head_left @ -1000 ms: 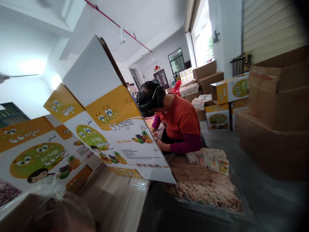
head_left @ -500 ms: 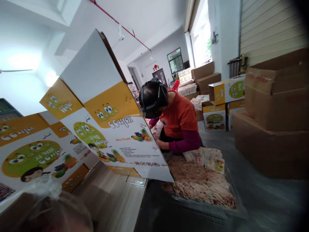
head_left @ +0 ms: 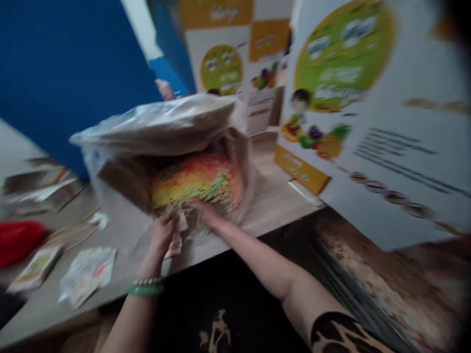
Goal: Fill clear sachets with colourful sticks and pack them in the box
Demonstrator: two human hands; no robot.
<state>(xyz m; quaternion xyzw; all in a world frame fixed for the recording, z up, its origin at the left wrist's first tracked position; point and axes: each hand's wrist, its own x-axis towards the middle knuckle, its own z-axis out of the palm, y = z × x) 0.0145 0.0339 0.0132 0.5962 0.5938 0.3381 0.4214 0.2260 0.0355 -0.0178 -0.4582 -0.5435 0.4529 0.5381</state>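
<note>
A box [head_left: 123,181] lined with a clear plastic bag [head_left: 158,120] lies on the table, its opening facing me. Thin coloured sticks [head_left: 198,181], yellow, pink and green, fill it. At the front rim my left hand [head_left: 165,229] is closed, with a small printed packet [head_left: 175,244] at its fingers, hanging downward. My right hand [head_left: 208,214] reaches to the front edge of the sticks and touches them; its fingertips are blurred. A few pale sticks poke out between the two hands.
A large printed carton [head_left: 338,113] stands tilted at the right, with another printed carton [head_left: 221,59] behind. A flat plastic packet [head_left: 88,274], a printed pack [head_left: 37,267] and a red thing [head_left: 20,240] lie at left. Below right is a crate [head_left: 368,284] of pale pieces.
My view has swung from the room and a seated co-worker down to the table. Both my hands have come into view at the lined box.
</note>
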